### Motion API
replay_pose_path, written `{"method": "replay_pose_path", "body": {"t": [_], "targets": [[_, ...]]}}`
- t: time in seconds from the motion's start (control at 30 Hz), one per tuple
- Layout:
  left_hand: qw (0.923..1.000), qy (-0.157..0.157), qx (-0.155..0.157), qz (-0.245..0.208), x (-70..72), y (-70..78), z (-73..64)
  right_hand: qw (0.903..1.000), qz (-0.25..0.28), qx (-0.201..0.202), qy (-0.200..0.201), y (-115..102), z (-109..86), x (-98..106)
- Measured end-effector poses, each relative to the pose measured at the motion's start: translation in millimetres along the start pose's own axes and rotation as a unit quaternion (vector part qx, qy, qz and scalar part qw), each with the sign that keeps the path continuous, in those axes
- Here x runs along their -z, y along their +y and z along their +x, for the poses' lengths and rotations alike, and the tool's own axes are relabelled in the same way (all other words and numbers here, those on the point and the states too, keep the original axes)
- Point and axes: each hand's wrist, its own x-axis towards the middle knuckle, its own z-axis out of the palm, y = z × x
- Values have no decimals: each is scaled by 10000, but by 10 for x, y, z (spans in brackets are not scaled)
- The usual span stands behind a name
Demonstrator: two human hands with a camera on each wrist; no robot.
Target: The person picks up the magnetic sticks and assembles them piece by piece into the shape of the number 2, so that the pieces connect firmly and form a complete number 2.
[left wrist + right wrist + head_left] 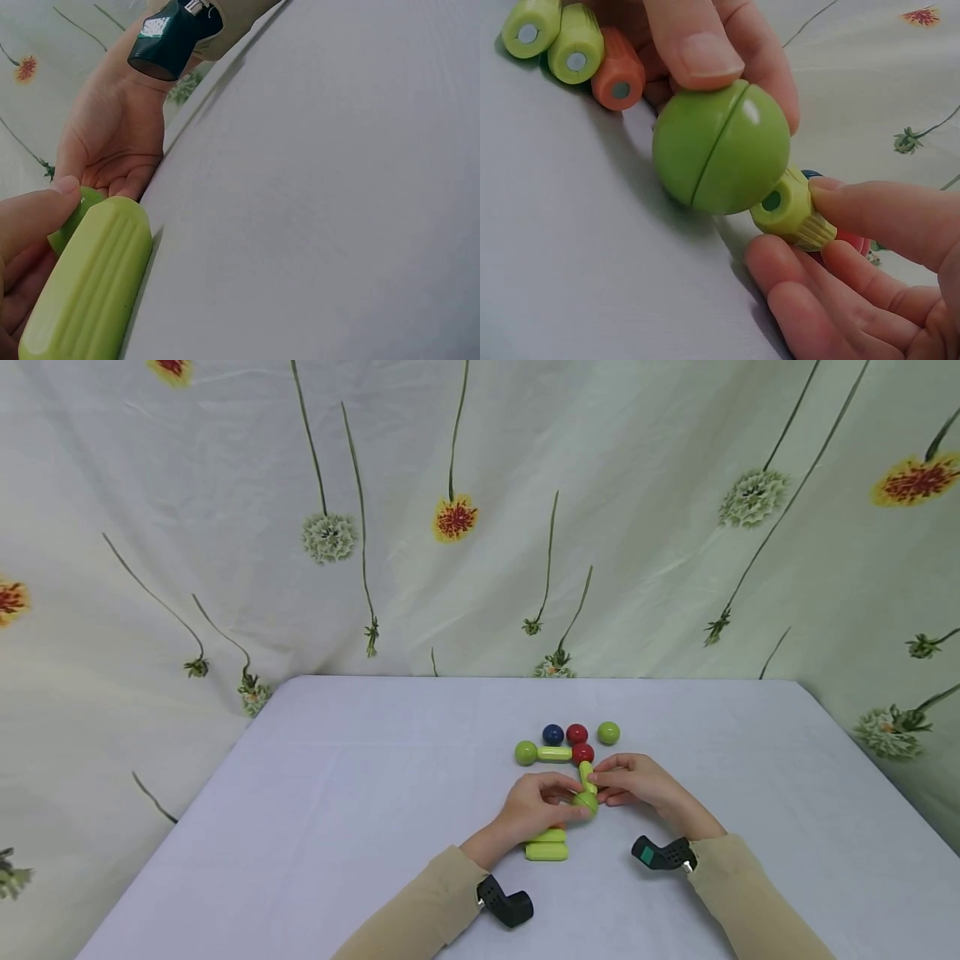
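Observation:
My left hand [536,806] pinches a glossy green ball [720,150] between thumb and fingers. Just behind it, my right hand [637,781] holds a yellow-green ribbed rod [799,214] by its sides. The rod's near end, with a dark round inset, faces the ball; whether they touch I cannot tell. At the rod's far end sits a red ball [582,754]. From there another yellow-green rod [555,753] runs left to a second green ball [526,752]. Close below the left hand, in the left wrist view, lies a loose yellow-green rod [90,281].
Behind the row sit a dark blue ball [552,735], a red ball [577,734] and a green ball [608,732]. Beside the left hand, an orange rod [620,71] lies with loose yellow-green rods [576,45]. A white-covered table [360,827] meets a flowered cloth behind.

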Motion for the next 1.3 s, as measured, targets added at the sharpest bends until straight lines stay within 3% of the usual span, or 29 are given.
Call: {"method": "replay_pose_path", "body": {"t": [0.2,0.83,1.13,1.3], "targets": [[9989,-51,-296,358,-1,-21,10,10000,50,2,7,-11,-12,-5],[9960,-110,-662,589,-2,-53,23,9998,-82,-82,171,-19,-10,-20],[9967,-145,-679,426,12,-70,29,9998,-107,-61,182,3,6,-10],[9983,-187,-544,74,59,-80,22,9997,-89,-59,197,12,4,-13]]}}
